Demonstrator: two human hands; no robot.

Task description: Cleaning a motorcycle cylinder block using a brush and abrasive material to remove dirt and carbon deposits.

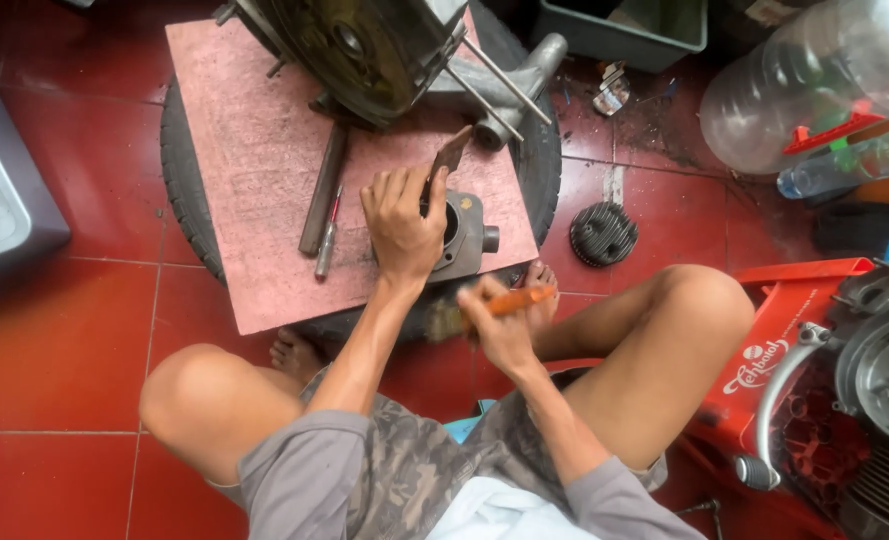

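My left hand (402,225) rests on a grey metal engine cylinder (467,238) that sits on a reddish board (254,150), and pinches a thin flat brownish piece (450,154) that sticks up from the fingers. My right hand (496,325) is closed on a paintbrush with an orange handle (517,299), its bristles blurred near the board's front edge. Both hands are close together just in front of the cylinder.
The board lies on a black tyre (179,190). A large engine casing (364,50) with studs stands at its far end; a metal bar (322,190) and a screwdriver (327,240) lie beside it. A finned cylinder head (602,234), clear bottles (814,80), a red crate (784,340) and another engine (884,370) are on the right.
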